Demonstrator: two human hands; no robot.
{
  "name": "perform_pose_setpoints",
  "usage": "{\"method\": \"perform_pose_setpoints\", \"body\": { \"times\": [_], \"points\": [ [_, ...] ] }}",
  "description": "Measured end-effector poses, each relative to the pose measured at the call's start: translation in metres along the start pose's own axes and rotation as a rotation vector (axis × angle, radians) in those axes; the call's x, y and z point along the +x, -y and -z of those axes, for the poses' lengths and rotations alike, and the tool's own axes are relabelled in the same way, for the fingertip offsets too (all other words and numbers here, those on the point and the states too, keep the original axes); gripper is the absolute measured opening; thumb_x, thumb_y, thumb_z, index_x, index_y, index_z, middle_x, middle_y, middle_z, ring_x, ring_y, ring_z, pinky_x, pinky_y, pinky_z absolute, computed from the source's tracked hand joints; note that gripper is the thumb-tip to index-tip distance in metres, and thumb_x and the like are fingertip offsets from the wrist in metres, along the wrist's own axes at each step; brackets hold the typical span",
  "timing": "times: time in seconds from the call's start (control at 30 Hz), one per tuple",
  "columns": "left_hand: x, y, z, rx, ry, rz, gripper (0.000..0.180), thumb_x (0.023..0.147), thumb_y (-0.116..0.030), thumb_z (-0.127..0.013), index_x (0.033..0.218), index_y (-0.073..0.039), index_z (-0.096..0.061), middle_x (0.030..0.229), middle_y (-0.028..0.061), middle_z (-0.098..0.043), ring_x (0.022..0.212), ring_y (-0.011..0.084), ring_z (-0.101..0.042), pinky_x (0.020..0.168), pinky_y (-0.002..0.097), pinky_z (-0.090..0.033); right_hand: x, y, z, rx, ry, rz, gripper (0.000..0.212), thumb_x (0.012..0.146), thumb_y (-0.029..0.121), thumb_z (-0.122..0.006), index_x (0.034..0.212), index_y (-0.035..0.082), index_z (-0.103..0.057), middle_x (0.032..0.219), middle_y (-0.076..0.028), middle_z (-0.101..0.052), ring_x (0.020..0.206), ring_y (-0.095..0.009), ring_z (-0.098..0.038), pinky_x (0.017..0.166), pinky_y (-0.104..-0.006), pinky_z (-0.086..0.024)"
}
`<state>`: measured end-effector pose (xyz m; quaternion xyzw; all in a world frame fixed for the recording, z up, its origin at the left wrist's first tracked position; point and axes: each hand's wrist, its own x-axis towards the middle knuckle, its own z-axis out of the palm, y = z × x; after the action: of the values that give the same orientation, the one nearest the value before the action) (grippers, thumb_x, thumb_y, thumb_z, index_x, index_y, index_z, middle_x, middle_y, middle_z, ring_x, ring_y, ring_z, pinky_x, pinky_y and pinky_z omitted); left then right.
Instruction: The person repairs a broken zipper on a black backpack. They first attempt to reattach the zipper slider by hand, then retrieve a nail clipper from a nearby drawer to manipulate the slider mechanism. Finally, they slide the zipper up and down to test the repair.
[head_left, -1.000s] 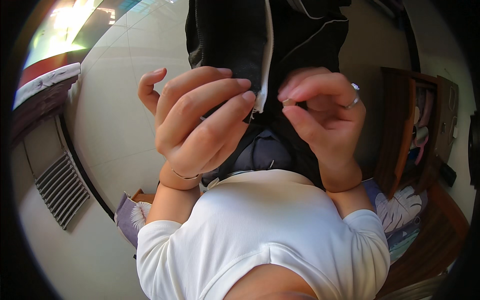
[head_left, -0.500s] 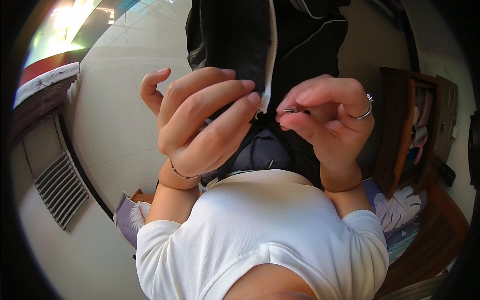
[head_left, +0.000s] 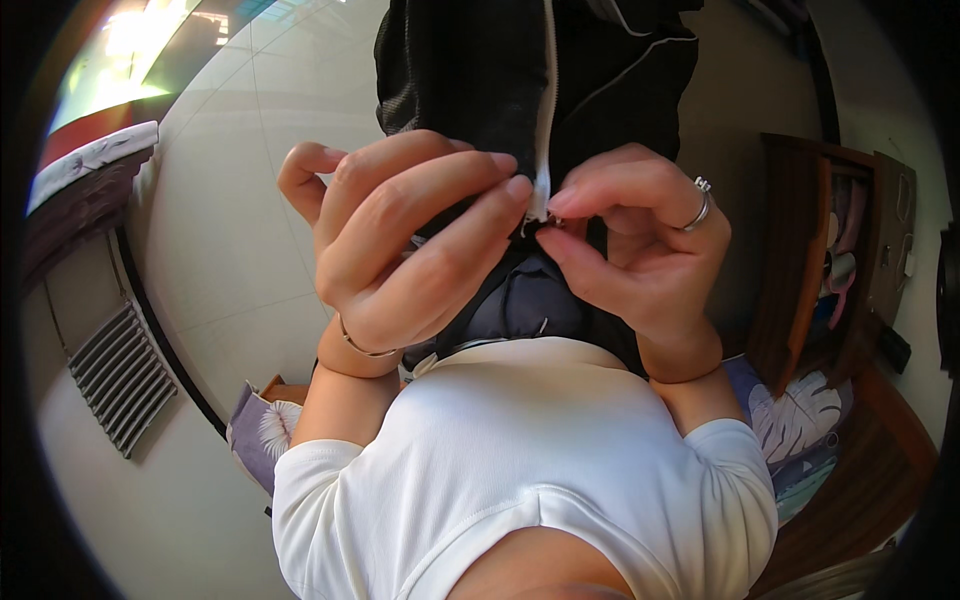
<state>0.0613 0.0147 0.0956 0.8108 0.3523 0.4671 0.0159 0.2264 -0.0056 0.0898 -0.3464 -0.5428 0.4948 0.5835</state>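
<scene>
Left hand [head_left: 415, 235]: grip clamped on black cloth [head_left: 465, 85] by the white zipper [head_left: 547, 130], thumb hidden. Zipper runs between hands, frayed tip nearest the body. Right hand [head_left: 640, 240]: grip pinched on small metal piece [head_left: 556, 220], mostly hidden, at that tip. I'd keep tip taut, piece square. Count: two hands, one zipper, one piece; cloth panels unclear.

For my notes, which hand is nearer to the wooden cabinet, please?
Right. The right hand is left of the wooden cabinet; the left hand is farther left, across the zipper.
</scene>
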Motion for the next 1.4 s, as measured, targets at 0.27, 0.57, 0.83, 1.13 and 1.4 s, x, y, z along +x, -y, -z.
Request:
{"method": "perform_pose_setpoints", "body": {
  "times": [0.27, 0.57, 0.83, 1.13, 1.4],
  "points": [
    [0.005, 0.000, 0.007, -0.020, 0.118, -0.060, 0.019, 0.067, -0.011, -0.070, 0.084, -0.010, -0.064, 0.083, 0.0059, -0.066, 0.076, 0.0220, -0.060, 0.084, 0.0358, -0.033, 0.001, -0.004, 0.007, -0.210, -0.003, 0.129, 0.022, 0.064, -0.006, -0.067, 0.084, 0.003, -0.063, 0.079, -0.009, -0.061, 0.066, -0.014, -0.060, 0.058, -0.0205, -0.048],
    [0.008, 0.002, 0.003, -0.006, 0.102, -0.125, 0.019, 0.067, -0.014, -0.071, 0.085, -0.013, -0.064, 0.081, 0.0029, -0.066, 0.077, 0.0203, -0.060, 0.087, 0.0375, -0.032, -0.005, -0.001, 0.005, -0.088, -0.106, 0.050, 0.021, 0.066, -0.008, -0.066, 0.085, 0.001, -0.063, 0.078, -0.009, -0.061, 0.065, -0.014, -0.059, 0.059, -0.0207, -0.047],
    [0.008, 0.004, 0.007, 0.017, 0.144, -0.158, 0.019, 0.069, -0.017, -0.070, 0.086, -0.012, -0.063, 0.081, 0.0026, -0.066, 0.073, 0.0182, -0.058, 0.077, 0.0354, -0.033, -0.008, 0.003, 0.008, -0.320, -0.124, 0.040, 0.017, 0.071, -0.004, -0.068, 0.085, 0.002, -0.063, 0.078, -0.009, -0.063, 0.066, -0.016, -0.060, 0.057, -0.0209, -0.047],
    [0.008, -0.005, 0.003, -0.004, 0.169, -0.114, 0.015, 0.068, -0.019, -0.067, 0.079, -0.013, -0.061, 0.085, 0.0042, -0.066, 0.073, 0.0196, -0.058, 0.072, 0.0318, -0.033, -0.007, 0.006, 0.006, -0.351, -0.101, 0.038, 0.018, 0.070, -0.004, -0.070, 0.086, 0.002, -0.063, 0.079, -0.010, -0.064, 0.068, -0.017, -0.062, 0.059, -0.0216, -0.048],
    [0.009, -0.007, 0.008, 0.007, 0.194, -0.109, 0.014, 0.069, -0.018, -0.066, 0.081, -0.011, -0.061, 0.082, 0.0040, -0.067, 0.073, 0.0197, -0.058, 0.072, 0.0318, -0.033, -0.002, 0.005, 0.010, -0.120, 0.004, 0.033, 0.021, 0.070, -0.006, -0.069, 0.088, 0.001, -0.063, 0.082, -0.010, -0.064, 0.073, -0.017, -0.063, 0.065, -0.0219, -0.050]
  ]
}}
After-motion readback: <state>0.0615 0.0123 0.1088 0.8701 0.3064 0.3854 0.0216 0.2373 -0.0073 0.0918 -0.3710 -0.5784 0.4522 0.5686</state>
